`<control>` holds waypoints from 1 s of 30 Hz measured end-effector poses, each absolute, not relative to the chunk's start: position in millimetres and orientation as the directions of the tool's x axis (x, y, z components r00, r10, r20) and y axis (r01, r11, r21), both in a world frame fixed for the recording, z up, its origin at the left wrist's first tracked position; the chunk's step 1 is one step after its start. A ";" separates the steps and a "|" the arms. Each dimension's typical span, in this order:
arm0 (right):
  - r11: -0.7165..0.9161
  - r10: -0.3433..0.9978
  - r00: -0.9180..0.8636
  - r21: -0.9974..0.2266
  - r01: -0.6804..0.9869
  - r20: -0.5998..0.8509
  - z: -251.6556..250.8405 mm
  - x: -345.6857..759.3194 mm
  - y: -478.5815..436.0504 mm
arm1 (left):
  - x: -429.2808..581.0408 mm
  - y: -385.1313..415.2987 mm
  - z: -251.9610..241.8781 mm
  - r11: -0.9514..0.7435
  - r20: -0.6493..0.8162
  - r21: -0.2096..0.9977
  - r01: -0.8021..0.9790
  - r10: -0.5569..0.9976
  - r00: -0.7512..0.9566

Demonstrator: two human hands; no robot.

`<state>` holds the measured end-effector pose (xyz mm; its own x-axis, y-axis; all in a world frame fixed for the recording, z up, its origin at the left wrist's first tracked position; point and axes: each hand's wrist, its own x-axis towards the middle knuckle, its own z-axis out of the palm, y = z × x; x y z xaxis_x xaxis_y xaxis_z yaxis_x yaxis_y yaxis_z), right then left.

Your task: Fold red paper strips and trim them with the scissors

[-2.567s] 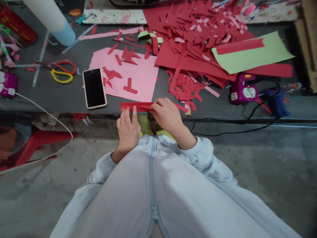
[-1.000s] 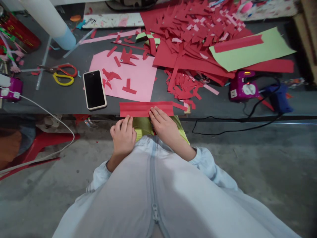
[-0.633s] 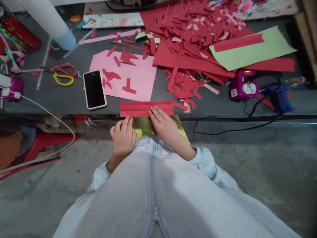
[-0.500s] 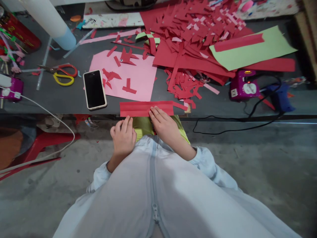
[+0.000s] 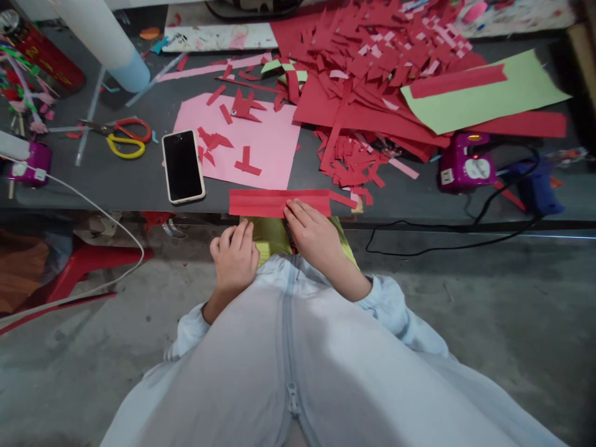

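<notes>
A long red paper strip [image 5: 261,202] lies flat along the near edge of the dark table [image 5: 116,180]. My right hand [image 5: 314,236] rests at that edge with its fingertips on the strip's right half, fingers spread. Just below the table edge sits my left hand [image 5: 235,257], fingers loosely curled, holding nothing and a little short of the strip. Both hands lie over a yellow-green cloth [image 5: 270,239] on my lap.
A phone [image 5: 183,166] lies left of a pink sheet [image 5: 251,143] with red scraps. Scissors [image 5: 123,136] are further left. A heap of red paper cuttings [image 5: 372,68], a green sheet [image 5: 488,93], a purple device [image 5: 465,171] and a blue glue gun [image 5: 535,186] fill the right.
The strip went from folded narrow under both hands to lying opened and wider. My left hand has drawn back off it below the table edge; since a second ago almost nothing moved.
</notes>
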<state>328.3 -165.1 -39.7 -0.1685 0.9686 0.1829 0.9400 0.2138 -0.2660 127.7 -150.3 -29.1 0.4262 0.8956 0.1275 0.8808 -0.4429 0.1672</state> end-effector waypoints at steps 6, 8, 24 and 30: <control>0.214 0.966 -0.165 -0.256 0.943 0.201 -33.2 329.7 -159.4 | 128.7 -147.8 -30.5 -0.486 0.117 0.168 0.858 0.874 0.472; 0.209 0.967 -0.162 -0.240 0.948 0.198 -27.6 329.8 -153.6 | 130.7 -144.9 -29.6 -0.517 0.113 0.174 0.838 0.856 0.505; 0.113 0.987 -0.135 -0.225 0.968 -0.082 0.5 332.1 -93.6 | 150.4 -116.5 -43.1 -0.579 0.212 0.203 0.790 0.813 0.542; 0.163 0.966 -0.203 -0.228 0.960 -0.163 5.5 339.2 -85.5 | 151.8 -112.6 -40.0 -0.577 0.216 0.190 0.794 0.814 0.539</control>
